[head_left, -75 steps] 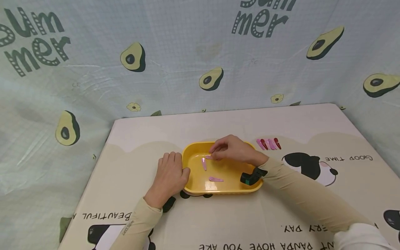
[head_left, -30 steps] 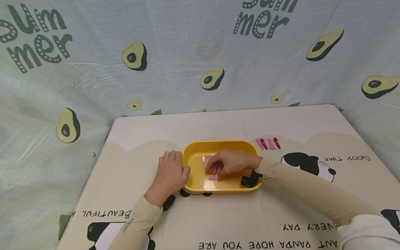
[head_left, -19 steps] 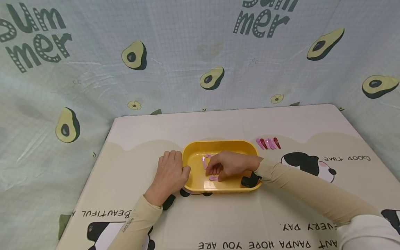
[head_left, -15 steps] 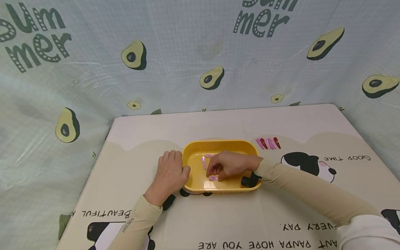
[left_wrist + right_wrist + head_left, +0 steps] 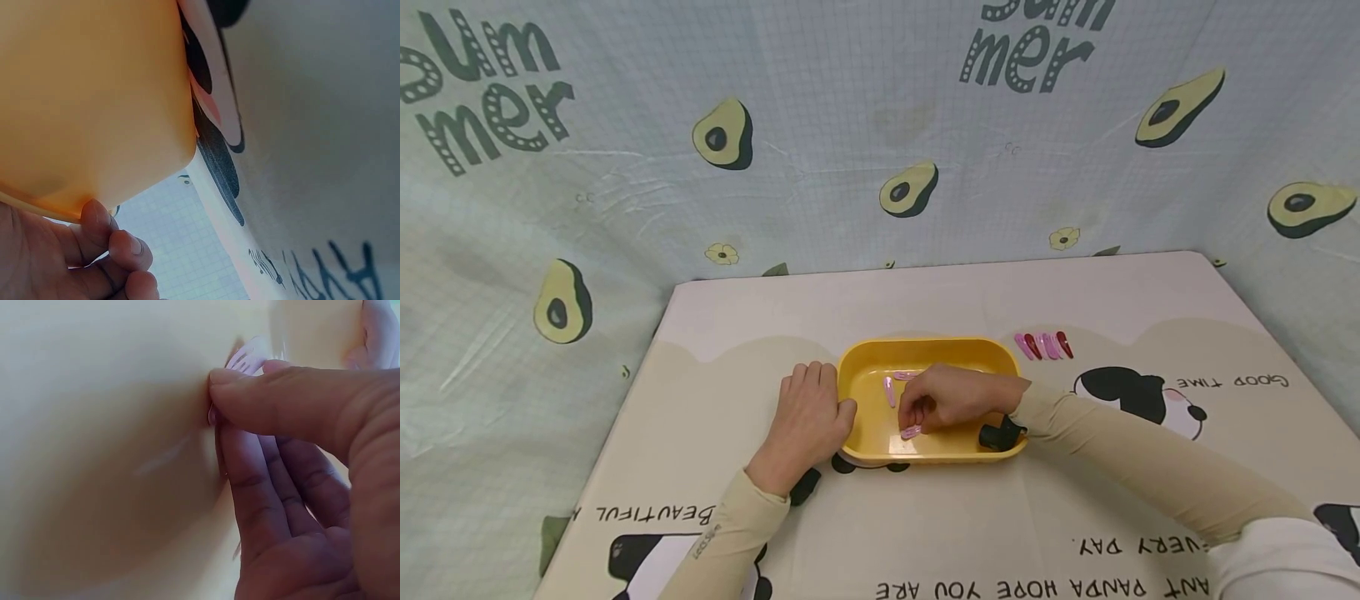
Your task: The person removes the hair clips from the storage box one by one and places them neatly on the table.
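Note:
In the head view, a yellow plastic tray (image 5: 872, 429) sits on the table. At its left end my left hand (image 5: 808, 421) grips the rim, and the left wrist view shows its curled fingers (image 5: 128, 250) against the tray wall. My right hand (image 5: 951, 396) reaches into the tray and pinches a pink snap hair clip (image 5: 911, 432) between thumb and forefinger. The right wrist view shows that clip's slotted end (image 5: 247, 356) jutting out past the thumb. Two more pink hair clips lie on the tray floor, one upright in view (image 5: 890, 392) and one sideways (image 5: 906, 376), close to the right hand.
Right of the tray, a row of pink and red hair clips (image 5: 1043, 345) lies side by side on the panda-print tablecloth (image 5: 970, 525). A black wrist camera (image 5: 1002, 434) hangs over the tray's right end. A curtain with avocados (image 5: 820, 125) stands behind the table.
My right hand has moved from the far clip toward the near one and now pinches it; that clip has turned from lying flat sideways to slanted. The left hand keeps its grip on the tray.

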Available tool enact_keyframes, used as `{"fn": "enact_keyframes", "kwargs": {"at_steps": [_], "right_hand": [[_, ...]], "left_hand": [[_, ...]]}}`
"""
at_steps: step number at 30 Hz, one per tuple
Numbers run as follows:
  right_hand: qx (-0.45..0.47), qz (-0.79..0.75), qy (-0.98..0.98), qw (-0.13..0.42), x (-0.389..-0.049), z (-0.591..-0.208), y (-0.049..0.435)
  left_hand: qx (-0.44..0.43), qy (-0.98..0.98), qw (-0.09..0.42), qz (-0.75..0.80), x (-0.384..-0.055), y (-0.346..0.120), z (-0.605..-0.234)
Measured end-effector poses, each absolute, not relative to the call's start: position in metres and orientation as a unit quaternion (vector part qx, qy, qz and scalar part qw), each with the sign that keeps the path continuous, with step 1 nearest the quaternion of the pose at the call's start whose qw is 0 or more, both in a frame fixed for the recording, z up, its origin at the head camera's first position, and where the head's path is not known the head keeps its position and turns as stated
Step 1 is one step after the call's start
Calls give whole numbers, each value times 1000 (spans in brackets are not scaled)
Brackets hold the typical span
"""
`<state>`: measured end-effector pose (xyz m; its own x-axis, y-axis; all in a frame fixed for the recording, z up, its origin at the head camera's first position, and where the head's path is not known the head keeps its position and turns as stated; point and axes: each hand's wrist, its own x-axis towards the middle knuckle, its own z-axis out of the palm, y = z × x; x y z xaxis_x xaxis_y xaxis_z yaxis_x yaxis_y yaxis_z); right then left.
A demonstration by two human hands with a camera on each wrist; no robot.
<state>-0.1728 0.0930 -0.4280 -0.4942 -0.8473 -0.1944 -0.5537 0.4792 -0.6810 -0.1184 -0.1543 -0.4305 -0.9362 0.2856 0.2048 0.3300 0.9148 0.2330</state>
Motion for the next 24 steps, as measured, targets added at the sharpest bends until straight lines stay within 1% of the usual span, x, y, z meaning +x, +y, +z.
{"fn": "enact_keyframes", "kwargs": {"at_steps": [10, 24], "right_hand": [[-448, -269, 814, 252, -172, -428, 92], [-476, -236, 805, 263, -174, -426, 93]], "left_hand": [[-161, -974, 87, -132, -118, -155, -431], [-158, -975, 83, -131, -118, -154, -431]]}}
